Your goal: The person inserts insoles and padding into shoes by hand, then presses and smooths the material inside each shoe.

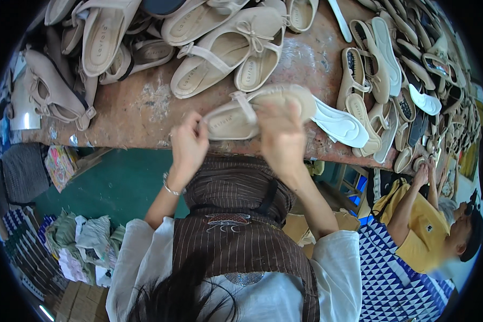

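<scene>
A beige strap flat shoe (226, 124) lies level just above the table's near edge, its insole facing up and its toe to the right. At its heel end, my left hand (189, 140) is closed, with thumb and fingers pinching the rim. Over the front half of the shoe is my right hand (282, 137), its fingers smeared by motion, so their grip is unclear. They hide part of the shoe's upper. White insoles (342, 126) lie just right of the shoe's toe.
Finished-looking beige shoes (201, 75) crowd the far side of the worn table (145, 102). More shoes and insoles pile up at right (378, 59). A co-worker in a yellow shirt (421, 231) works at the right. Cloth bundles (86, 241) sit low at left.
</scene>
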`<state>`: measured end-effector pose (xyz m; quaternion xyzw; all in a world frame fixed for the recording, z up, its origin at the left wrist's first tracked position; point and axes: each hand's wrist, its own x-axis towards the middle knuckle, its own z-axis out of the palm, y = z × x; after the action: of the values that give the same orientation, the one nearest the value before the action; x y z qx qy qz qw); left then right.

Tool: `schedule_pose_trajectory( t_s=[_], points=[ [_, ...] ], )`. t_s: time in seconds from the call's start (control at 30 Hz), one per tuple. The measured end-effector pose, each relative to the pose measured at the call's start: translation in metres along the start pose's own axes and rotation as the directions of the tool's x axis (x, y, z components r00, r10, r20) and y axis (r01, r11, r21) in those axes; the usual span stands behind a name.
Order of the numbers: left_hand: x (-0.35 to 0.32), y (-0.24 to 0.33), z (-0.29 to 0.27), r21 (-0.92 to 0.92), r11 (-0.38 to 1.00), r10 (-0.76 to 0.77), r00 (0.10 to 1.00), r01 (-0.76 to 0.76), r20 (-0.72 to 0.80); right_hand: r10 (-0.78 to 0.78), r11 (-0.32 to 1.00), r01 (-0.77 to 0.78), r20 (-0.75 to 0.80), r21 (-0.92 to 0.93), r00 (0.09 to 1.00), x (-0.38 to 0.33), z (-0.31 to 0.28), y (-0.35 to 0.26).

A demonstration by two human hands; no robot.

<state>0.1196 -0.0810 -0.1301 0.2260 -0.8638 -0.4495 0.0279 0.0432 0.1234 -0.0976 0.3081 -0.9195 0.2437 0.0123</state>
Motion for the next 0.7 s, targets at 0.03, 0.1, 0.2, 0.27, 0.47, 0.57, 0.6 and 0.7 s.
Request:
schedule_pose_trajectory(
  t_s=[0.03,0.1,0.2,0.27,0.47,0.57,0.6,0.7],
  points=[
    [-0.011,0.007,0.004,0.083,0.994,-0.08,0.994,0.074,0.073,0.11,0.994,-0.107,-0.151,0.028,0.982,0.002,-0.006,0.006],
    [-0.03,0.023,0.013,0.147,0.986,0.043,0.976,-0.075,0.214,0.18,0.916,-0.286,-0.349,-0.282,0.92,0.01,-0.02,0.021],
    [-0.05,0.046,0.021,0.253,0.883,0.355,0.915,-0.396,0.192,0.483,0.869,-0.427,-0.239,0.251,0.842,0.027,-0.037,0.04],
    [-0.056,0.056,0.026,0.238,0.785,0.533,0.82,-0.572,0.21,0.52,0.736,-0.396,-0.084,0.549,0.85,0.022,-0.045,0.042],
    [-0.053,0.044,0.048,0.36,0.556,0.391,0.618,-0.749,0.682,0.219,0.97,-0.217,-0.007,0.109,0.976,-0.061,-0.015,-0.028],
    [-0.057,0.032,0.061,0.321,0.578,0.516,0.64,-0.751,0.569,0.253,0.967,-0.252,-0.089,0.016,0.963,-0.05,0.001,-0.038],
    [-0.06,0.03,0.064,0.318,0.582,0.51,0.641,-0.748,0.574,0.264,0.963,-0.266,-0.061,-0.038,0.963,-0.038,0.004,-0.032],
    [-0.069,0.032,0.074,0.325,0.591,0.514,0.655,-0.738,0.553,0.289,0.947,-0.279,0.046,-0.161,0.956,-0.003,0.009,-0.01]
  ],
)
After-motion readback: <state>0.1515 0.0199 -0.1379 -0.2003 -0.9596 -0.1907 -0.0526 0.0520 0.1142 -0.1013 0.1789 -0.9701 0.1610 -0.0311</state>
